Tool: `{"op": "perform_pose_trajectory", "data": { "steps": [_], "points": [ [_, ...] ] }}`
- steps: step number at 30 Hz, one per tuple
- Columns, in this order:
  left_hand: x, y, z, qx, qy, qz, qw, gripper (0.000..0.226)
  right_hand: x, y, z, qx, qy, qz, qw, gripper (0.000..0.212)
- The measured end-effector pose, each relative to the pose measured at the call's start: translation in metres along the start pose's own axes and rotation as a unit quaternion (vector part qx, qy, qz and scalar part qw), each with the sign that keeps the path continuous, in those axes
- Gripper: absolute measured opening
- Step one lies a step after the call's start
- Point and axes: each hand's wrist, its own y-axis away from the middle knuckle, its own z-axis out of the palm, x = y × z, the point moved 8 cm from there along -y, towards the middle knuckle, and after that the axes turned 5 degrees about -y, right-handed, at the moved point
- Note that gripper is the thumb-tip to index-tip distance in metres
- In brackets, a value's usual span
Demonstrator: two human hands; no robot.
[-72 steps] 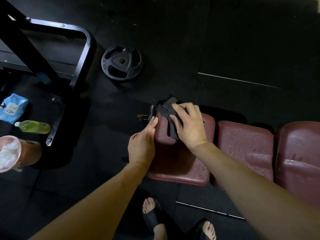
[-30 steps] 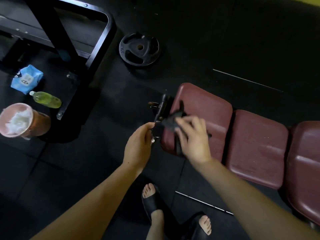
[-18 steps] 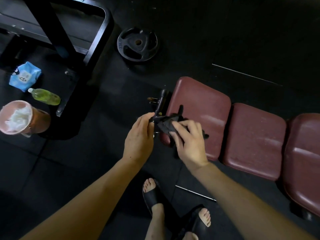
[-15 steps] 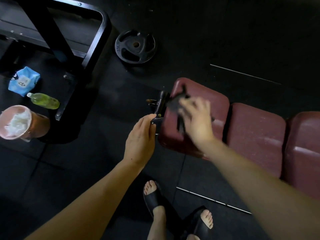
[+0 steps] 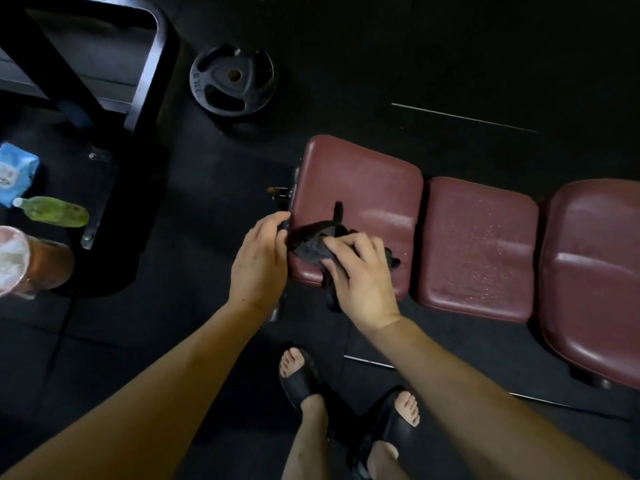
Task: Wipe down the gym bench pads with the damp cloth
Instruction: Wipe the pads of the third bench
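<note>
Floor (image 5: 381, 46): dark rubber mat under everything in view.
Rack frame (image 5: 145, 74): black metal tubing at the far left.
Bench pads (image 5: 478, 247): three maroon cushions in a row running from the centre to the right; the left pad (image 5: 363, 181) shows pale speckles and a wet sheen.
Right hand (image 5: 360, 275): fingers curled over the cloth, pressing it onto the near left corner of the left pad.
Left hand (image 5: 258, 265): just left of the left pad, fingers bent at the dark bracket on its left edge; whether it grips the bracket cannot be told.
Weight plate (image 5: 232, 81): black, flat on the floor beyond the left pad.
Cloth (image 5: 315, 244): dark, bunched under the right hand, one end hanging over the pad's near edge.
Cup (image 5: 20, 265): pinkish, at the left edge.
Bottle (image 5: 52, 211): green, lying just beyond the cup.
Packet (image 5: 14, 174): blue, beyond the bottle.
Feet (image 5: 304, 375): in black slides, near centre.
</note>
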Motion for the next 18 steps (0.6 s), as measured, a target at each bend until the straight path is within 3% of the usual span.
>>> {"op": "perform_pose_trajectory", "data": {
  "steps": [4,8,14,18],
  "points": [
    [-0.001,0.006,0.006,-0.030,-0.009,-0.014,0.999,0.046,0.042,0.030,-0.027,0.046,0.023,0.065,0.997,0.027],
    [-0.006,0.011,0.011,-0.029,0.015,-0.028,0.999,0.048,0.020,0.029,-0.011,0.107,0.016,0.142,0.984,0.028],
    [-0.007,0.010,0.009,-0.030,0.002,-0.023,0.999,0.047,0.012,0.031,-0.009,0.047,0.012,0.045,0.998,0.027],
    [-0.008,0.011,0.006,-0.038,-0.021,-0.015,0.999,0.045,0.032,0.046,-0.022,0.074,0.021,0.096,0.992,0.028]
  ]
}}
